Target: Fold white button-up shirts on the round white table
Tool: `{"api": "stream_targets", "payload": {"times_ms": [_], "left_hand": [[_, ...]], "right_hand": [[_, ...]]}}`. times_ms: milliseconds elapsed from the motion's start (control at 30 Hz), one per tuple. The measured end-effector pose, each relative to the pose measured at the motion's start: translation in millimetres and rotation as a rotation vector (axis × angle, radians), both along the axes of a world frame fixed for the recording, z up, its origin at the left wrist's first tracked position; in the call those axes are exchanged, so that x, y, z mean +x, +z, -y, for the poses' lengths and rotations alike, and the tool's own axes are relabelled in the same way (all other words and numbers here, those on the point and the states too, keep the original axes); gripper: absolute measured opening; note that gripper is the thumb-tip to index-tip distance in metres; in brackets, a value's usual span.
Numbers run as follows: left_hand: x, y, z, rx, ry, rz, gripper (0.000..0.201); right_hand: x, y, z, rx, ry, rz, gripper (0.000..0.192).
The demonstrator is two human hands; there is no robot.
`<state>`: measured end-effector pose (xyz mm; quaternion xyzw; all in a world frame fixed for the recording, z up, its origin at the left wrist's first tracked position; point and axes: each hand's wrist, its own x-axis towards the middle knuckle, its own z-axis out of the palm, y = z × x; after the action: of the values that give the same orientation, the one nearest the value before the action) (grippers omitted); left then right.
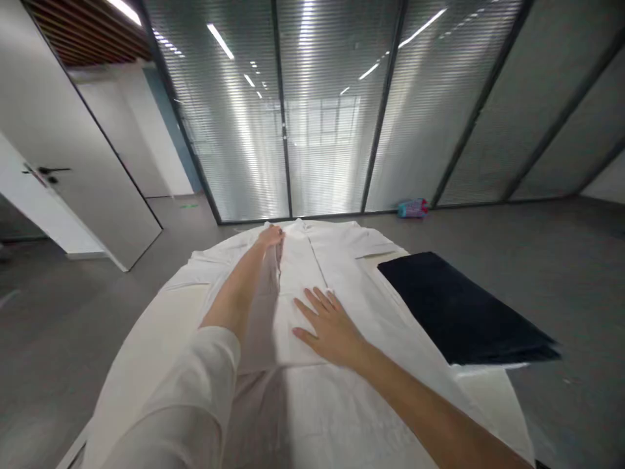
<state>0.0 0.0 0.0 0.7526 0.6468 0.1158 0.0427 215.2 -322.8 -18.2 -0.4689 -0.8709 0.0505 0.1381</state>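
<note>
A white short-sleeved shirt (336,267) lies spread out on a round cream table (131,352), its collar end at the far edge. A thin dark line runs down its front. My left hand (271,236) reaches to the collar end, its fingers bent and closed on the shirt's fabric; the fingertips are small and partly hidden. Nearer to me, my right hand (329,326) rests palm down on the shirt with fingers spread, holding nothing. White fabric continues towards me under both forearms, with a crosswise edge below the right hand.
Dark navy folded cloth (459,309) lies at the table's right side, overhanging the edge. A blue and pink package (413,208) sits on the floor by the glass partition (322,130). At the left stands an open door (73,130) with a black handle.
</note>
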Motion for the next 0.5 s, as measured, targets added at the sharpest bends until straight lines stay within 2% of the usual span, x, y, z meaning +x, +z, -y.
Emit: {"api": "stream_targets", "payload": {"times_ms": [167,300,433,500], "left_hand": [[2.0,-0.6,12.2,0.050,0.047,0.019,0.036],[14.1,16.3,29.4,0.157,0.099,0.044,0.035],[24.6,39.0,67.9,0.376,0.109,0.075,0.031],[26.2,46.9,94.4,0.476,0.081,0.096,0.026]], "right_hand": [[0.9,1.5,-0.4,-0.003,0.000,-0.012,0.070],[1.7,1.5,-0.4,-0.015,-0.005,-0.028,0.069],[1.1,-1.8,-0.1,-0.050,0.004,-0.113,0.065],[0.1,1.1,-7.0,-0.100,-0.028,-0.294,0.061]]}}
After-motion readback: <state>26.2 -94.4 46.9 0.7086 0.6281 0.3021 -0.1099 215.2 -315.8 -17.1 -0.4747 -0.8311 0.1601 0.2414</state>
